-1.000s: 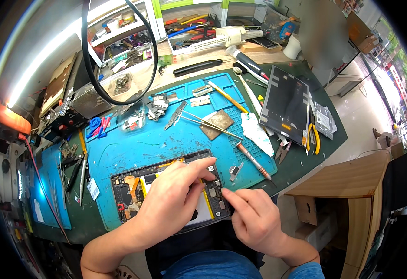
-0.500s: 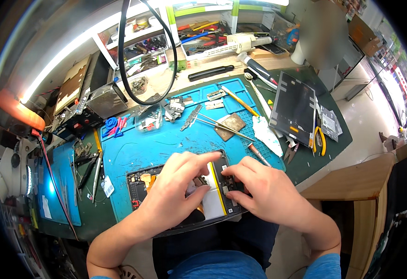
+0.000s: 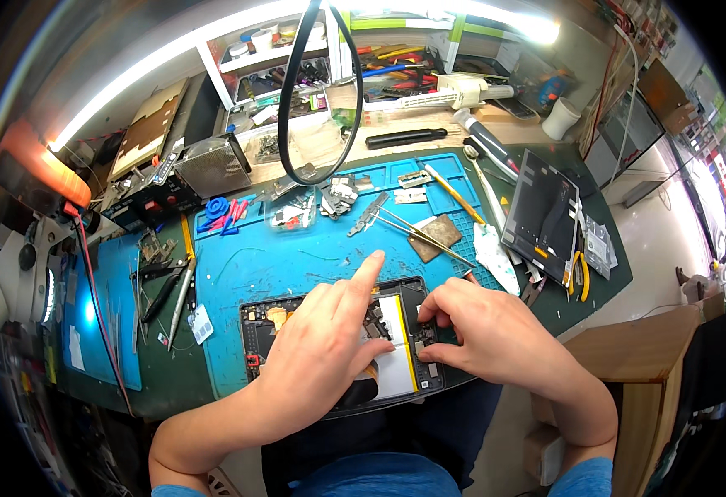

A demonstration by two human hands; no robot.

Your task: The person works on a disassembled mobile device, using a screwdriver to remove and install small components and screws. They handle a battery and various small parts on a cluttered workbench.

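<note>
An opened tablet (image 3: 251, 331) lies at the front of the blue mat, its inside facing up. Its white battery (image 3: 396, 373) has a yellow strip along the right side. Over the tablet's middle is my left hand (image 3: 317, 340), index finger stretched forward and thumb spread away. A dark circuit part (image 3: 375, 323) shows between that thumb and index finger, seemingly not gripped. At the right side of the tablet, my right hand (image 3: 496, 335) has its thumb and curled index finger on either side of a small circuit board (image 3: 420, 338). Its other fingers are partly hidden.
Tweezers (image 3: 417, 232) rest across a brown metal plate (image 3: 438, 240) beyond the tablet. A detached dark screen panel (image 3: 541, 215) and yellow-handled pliers (image 3: 578, 273) lie at right. A black cable loop (image 3: 284, 108) hangs in front of the shelves.
My left index finger has straightened forward, and its thumb has moved farther from it. My right hand keeps its place at the tablet's right side. The whole view has shifted slightly.
</note>
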